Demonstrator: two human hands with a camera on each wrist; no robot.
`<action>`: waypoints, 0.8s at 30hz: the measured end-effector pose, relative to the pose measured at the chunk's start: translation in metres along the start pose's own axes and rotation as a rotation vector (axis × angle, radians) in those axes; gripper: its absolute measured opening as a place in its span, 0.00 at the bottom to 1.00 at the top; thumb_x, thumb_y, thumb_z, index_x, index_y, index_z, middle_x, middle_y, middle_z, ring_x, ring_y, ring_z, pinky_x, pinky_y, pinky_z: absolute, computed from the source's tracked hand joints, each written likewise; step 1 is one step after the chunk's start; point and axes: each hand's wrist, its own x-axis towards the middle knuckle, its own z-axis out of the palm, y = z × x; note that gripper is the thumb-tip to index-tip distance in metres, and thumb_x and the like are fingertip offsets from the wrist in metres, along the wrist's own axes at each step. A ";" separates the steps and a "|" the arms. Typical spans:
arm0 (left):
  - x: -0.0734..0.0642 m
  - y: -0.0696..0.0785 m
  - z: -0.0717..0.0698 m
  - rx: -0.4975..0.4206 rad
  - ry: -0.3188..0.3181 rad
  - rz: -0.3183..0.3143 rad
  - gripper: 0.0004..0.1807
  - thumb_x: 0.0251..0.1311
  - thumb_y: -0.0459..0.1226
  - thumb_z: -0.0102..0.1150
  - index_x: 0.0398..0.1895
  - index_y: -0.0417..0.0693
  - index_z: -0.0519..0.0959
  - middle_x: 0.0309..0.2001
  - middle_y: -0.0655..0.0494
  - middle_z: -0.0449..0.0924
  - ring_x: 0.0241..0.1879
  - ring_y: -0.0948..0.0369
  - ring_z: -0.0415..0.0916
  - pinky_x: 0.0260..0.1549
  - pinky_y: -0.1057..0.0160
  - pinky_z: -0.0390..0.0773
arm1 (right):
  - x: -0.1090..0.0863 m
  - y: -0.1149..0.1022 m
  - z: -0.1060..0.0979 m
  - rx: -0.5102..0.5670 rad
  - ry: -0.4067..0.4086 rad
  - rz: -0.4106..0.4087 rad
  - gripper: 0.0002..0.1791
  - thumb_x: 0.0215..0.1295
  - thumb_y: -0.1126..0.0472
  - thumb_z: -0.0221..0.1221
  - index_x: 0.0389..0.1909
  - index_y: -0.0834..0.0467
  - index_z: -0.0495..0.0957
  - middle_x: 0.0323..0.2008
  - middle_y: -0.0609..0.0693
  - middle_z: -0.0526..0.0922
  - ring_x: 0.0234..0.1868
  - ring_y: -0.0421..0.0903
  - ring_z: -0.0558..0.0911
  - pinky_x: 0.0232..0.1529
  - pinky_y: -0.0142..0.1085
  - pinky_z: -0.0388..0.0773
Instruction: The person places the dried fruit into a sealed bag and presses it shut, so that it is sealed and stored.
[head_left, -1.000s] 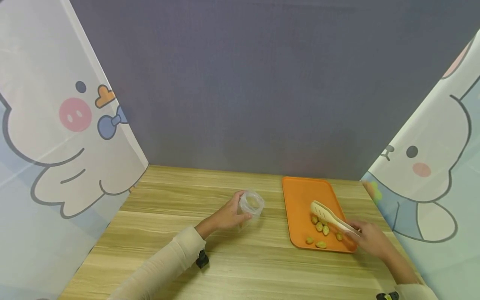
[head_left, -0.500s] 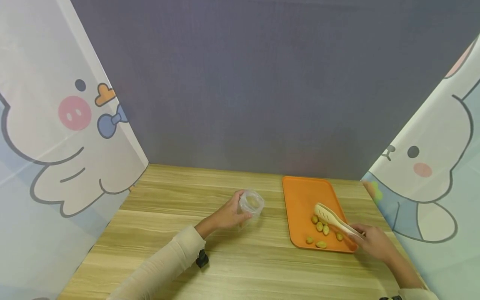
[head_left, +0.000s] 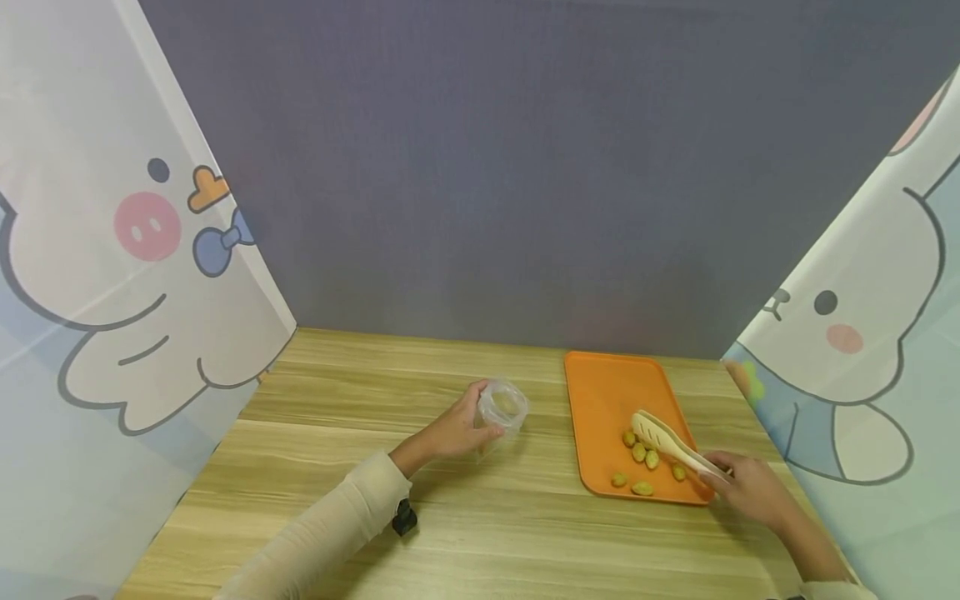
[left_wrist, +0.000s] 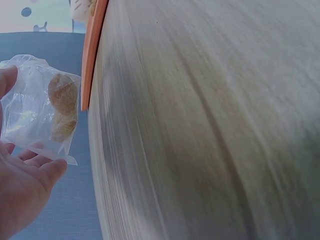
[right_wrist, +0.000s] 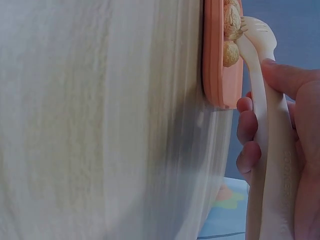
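My left hand [head_left: 453, 429] holds an upright clear plastic bag [left_wrist: 30, 105] with its mouth spread open, left of the orange tray [head_left: 611, 387]. Two brown rounded pieces [left_wrist: 63, 95] show through the bag in the left wrist view. At the tray's right edge, my right hand [head_left: 752, 490] grips cream slotted tongs [head_left: 671, 446], thumb on one arm and fingers curled round the other. The tongs' heads are over several yellow-brown, oval, nut-like pieces [head_left: 652, 460] on the tray. Whether a piece is between the heads cannot be made out.
The wood-grain table [head_left: 480, 533] carries the tray on its right side. A grey panel [head_left: 480, 183] stands along the back edge. Cartoon-printed sheets [head_left: 150, 333] flank the table at left and right.
The tongs have shifted slightly right and nearer to me, with the right hand, staying over the tray. The left hand and the bag hold still.
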 end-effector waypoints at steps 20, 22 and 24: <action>-0.001 0.004 -0.001 -0.032 -0.008 -0.010 0.47 0.65 0.45 0.64 0.78 0.43 0.49 0.67 0.39 0.67 0.63 0.50 0.71 0.65 0.42 0.70 | -0.002 0.001 0.002 0.007 0.026 -0.004 0.11 0.61 0.61 0.70 0.43 0.59 0.86 0.21 0.33 0.77 0.22 0.27 0.67 0.22 0.31 0.65; -0.001 0.004 -0.001 -0.029 -0.007 -0.009 0.47 0.65 0.46 0.64 0.78 0.43 0.49 0.67 0.39 0.67 0.63 0.50 0.71 0.65 0.42 0.70 | -0.002 0.000 0.001 0.011 0.023 0.003 0.12 0.62 0.61 0.69 0.44 0.61 0.86 0.21 0.33 0.77 0.22 0.27 0.67 0.22 0.30 0.65; -0.001 0.003 -0.001 -0.023 -0.009 -0.011 0.47 0.65 0.46 0.64 0.79 0.44 0.48 0.67 0.40 0.67 0.63 0.50 0.71 0.65 0.42 0.69 | -0.002 0.000 0.000 0.015 0.016 0.012 0.13 0.63 0.61 0.68 0.46 0.62 0.85 0.21 0.33 0.77 0.21 0.27 0.67 0.22 0.30 0.65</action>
